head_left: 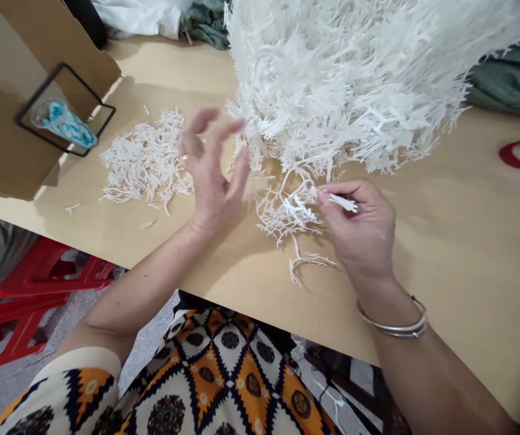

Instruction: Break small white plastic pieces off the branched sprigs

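A big heap of white branched plastic pieces (pixel 355 78) covers the back of the wooden table (pixel 468 241). My right hand (pixel 362 226) pinches one small white plastic piece (pixel 344 202) between thumb and fingers, just right of a loose clump of white pieces (pixel 285 211). My left hand (pixel 212 172) hovers above the table with fingers spread and slightly blurred, holding nothing. It lies between that clump and a flatter pile of small white bits (pixel 144 160) on the left.
A cardboard box (pixel 10 139) stands at the left edge, bearing a black wire holder (pixel 65 109) with a blue-and-white wrapped item. Green cloth (pixel 514 78) lies at the back right. Red plastic stools (pixel 24 302) stand under the table's left side.
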Tool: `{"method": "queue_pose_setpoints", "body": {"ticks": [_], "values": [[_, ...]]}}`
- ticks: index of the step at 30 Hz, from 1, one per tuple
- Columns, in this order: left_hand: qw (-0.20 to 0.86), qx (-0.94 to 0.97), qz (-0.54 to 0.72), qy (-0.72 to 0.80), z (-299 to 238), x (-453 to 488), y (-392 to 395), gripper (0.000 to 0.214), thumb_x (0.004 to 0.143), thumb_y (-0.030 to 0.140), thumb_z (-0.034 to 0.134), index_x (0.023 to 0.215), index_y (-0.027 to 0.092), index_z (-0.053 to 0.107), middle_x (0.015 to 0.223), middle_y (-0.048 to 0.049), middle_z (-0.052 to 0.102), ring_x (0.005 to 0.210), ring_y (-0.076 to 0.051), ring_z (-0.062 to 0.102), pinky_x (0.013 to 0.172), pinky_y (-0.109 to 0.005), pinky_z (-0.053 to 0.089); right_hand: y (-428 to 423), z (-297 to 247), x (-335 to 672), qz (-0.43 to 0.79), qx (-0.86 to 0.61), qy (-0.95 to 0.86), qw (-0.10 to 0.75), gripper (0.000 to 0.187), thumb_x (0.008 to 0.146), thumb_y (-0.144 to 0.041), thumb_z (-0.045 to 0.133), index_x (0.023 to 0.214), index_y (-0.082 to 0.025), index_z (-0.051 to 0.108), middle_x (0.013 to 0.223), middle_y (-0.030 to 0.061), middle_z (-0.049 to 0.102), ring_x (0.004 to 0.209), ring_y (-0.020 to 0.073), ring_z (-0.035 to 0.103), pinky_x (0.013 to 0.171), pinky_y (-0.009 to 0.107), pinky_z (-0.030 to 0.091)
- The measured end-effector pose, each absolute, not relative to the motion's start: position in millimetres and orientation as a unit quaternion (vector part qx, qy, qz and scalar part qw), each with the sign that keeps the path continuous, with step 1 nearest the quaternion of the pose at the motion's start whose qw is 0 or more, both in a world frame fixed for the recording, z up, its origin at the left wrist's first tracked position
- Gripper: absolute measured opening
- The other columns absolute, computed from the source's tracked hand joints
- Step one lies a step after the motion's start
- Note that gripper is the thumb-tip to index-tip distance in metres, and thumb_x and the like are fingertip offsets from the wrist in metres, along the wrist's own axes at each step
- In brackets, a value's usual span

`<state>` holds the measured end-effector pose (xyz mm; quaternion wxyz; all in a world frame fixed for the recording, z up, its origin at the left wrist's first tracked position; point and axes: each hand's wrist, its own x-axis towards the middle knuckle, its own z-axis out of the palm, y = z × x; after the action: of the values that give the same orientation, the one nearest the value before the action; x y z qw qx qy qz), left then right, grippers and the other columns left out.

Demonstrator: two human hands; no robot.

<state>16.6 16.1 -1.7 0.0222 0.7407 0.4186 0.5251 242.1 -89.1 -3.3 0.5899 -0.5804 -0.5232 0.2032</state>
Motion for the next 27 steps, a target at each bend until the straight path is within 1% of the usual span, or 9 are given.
{"method": "queue_pose_setpoints", "body": {"ticks": [1, 4, 6, 8, 12, 18, 22, 24, 27], "values": [[0.044, 0.774, 0.479, 0.412, 5, 25, 4, 0.045, 0.112, 0.065, 0.042, 0.131, 0.032, 0.066, 0.154, -0.0102, 0.056, 0.150, -0.032, 0.047, 0.129, -0.059, 0.028, -91, -1, 240, 0.174, -0.581, -0.541, 0.583, 0.008, 0.090, -0.030, 0.080, 0.094, -0.025, 0.076, 0.092, 0.0017, 0.079, 0.083, 0.0196, 0.073, 0.079, 0.039, 0.061], [0.067, 0.841, 0.381, 0.377, 15, 43, -23, 0.051, 0.109, 0.071, 0.047, 0.110, 0.028, 0.075, 0.143, -0.0103, 0.065, 0.138, -0.032, 0.056, 0.121, -0.056, 0.032, -96, 1, 237, 0.107, -0.568, -0.595, 0.559, 0.007, 0.092, -0.029, 0.079, 0.099, -0.028, 0.078, 0.101, 0.0044, 0.081, 0.096, 0.0249, 0.076, 0.092, 0.049, 0.063], [0.074, 0.860, 0.344, 0.369, 14, 47, -31, 0.053, 0.106, 0.074, 0.053, 0.105, 0.026, 0.076, 0.142, -0.0107, 0.067, 0.136, -0.032, 0.056, 0.117, -0.053, 0.034, -97, 2, 237, 0.083, -0.559, -0.621, 0.543, 0.007, 0.095, -0.028, 0.077, 0.101, -0.030, 0.078, 0.103, 0.0050, 0.081, 0.099, 0.0276, 0.077, 0.095, 0.053, 0.062], [0.088, 0.866, 0.326, 0.368, 11, 48, -31, 0.049, 0.107, 0.071, 0.055, 0.106, 0.027, 0.077, 0.143, -0.0105, 0.067, 0.136, -0.031, 0.055, 0.116, -0.051, 0.034, -98, 2, 236, 0.069, -0.551, -0.638, 0.533, 0.007, 0.096, -0.027, 0.076, 0.102, -0.031, 0.077, 0.103, 0.0052, 0.081, 0.099, 0.0289, 0.077, 0.096, 0.056, 0.061], [0.130, 0.864, 0.338, 0.349, 5, 47, -26, 0.037, 0.111, 0.059, 0.056, 0.111, 0.029, 0.078, 0.140, -0.0092, 0.068, 0.134, -0.025, 0.058, 0.119, -0.048, 0.036, -97, 5, 236, 0.052, -0.533, -0.656, 0.532, 0.008, 0.098, -0.026, 0.076, 0.102, -0.033, 0.078, 0.102, 0.0048, 0.082, 0.098, 0.0287, 0.078, 0.095, 0.055, 0.060], [0.180, 0.871, 0.316, 0.330, 9, 47, -23, 0.029, 0.112, 0.052, 0.057, 0.110, 0.030, 0.075, 0.133, -0.0070, 0.074, 0.129, -0.021, 0.063, 0.117, -0.045, 0.040, -98, 7, 234, 0.047, -0.560, -0.656, 0.504, 0.003, 0.100, -0.031, 0.072, 0.099, -0.031, 0.075, 0.100, 0.0059, 0.082, 0.097, 0.0297, 0.078, 0.094, 0.056, 0.061], [0.228, 0.873, 0.310, 0.300, 10, 47, -22, 0.027, 0.114, 0.046, 0.056, 0.105, 0.026, 0.072, 0.128, -0.0048, 0.076, 0.122, -0.020, 0.068, 0.109, -0.042, 0.042, -99, 2, 228, 0.046, -0.595, -0.636, 0.489, 0.003, 0.095, -0.028, 0.070, 0.093, -0.029, 0.069, 0.091, 0.0050, 0.079, 0.087, 0.0275, 0.075, 0.086, 0.050, 0.060], [0.253, 0.875, 0.296, 0.287, 10, 47, -25, 0.026, 0.114, 0.042, 0.056, 0.103, 0.025, 0.072, 0.129, -0.0048, 0.076, 0.122, -0.019, 0.068, 0.107, -0.041, 0.043, -95, -2, 230, 0.042, -0.614, -0.622, 0.483, 0.005, 0.091, -0.026, 0.071, 0.090, -0.028, 0.067, 0.087, 0.0043, 0.077, 0.082, 0.0257, 0.073, 0.082, 0.047, 0.059], [0.255, 0.910, 0.245, 0.217, 9, 51, -38, 0.023, 0.115, 0.039, 0.057, 0.104, 0.027, 0.073, 0.132, -0.0010, 0.078, 0.126, -0.019, 0.066, 0.115, -0.047, 0.038, -86, -8, 243, 0.061, -0.651, -0.564, 0.504, 0.007, 0.088, -0.028, 0.072, 0.088, -0.026, 0.065, 0.082, 0.0033, 0.076, 0.072, 0.0219, 0.067, 0.070, 0.040, 0.055]]}}
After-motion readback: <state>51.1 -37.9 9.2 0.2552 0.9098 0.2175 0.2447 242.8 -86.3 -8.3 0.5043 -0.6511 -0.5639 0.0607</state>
